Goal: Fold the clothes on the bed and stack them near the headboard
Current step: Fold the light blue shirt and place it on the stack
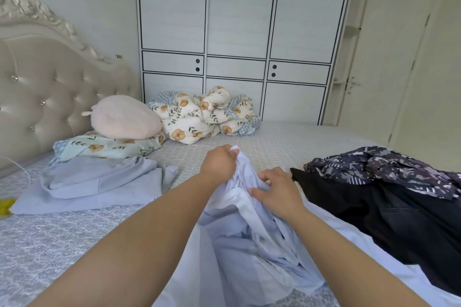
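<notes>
The bed (287, 142), covered in a pale sheet with a fine woven-looking pattern, fills the scene from the tufted, button-studded headboard (50, 97) at far left to the near edge. On it at right lies a limp heap of dark clothes (389, 197), plain black cloth under a navy garment with a white print. Left of centre, near the headboard, a folded pale lavender garment (99, 184) lies flat with soft, rounded edges beside a floral pillow (104, 148), a plush pink cushion (124, 117) and a bunched floral quilt (199, 117). In the near centre, a thin, smooth light-blue garment (247, 237) hangs in loose crumpled folds between the arms. The left hand (218, 163) is closed in a fist around a bunched upper end of it, lifted off the sheet; the right hand (277, 189) rests on the cloth just beside, fingers spread and only lightly curled, seemingly feeling for an edge rather than gripping. The step looks like finding the garment's seams before folding. It would go best by tracing along one hem to a second corner, then shaking the cloth out flat, since so slippery and light a fabric will crease wherever it stays bunched.
</notes>
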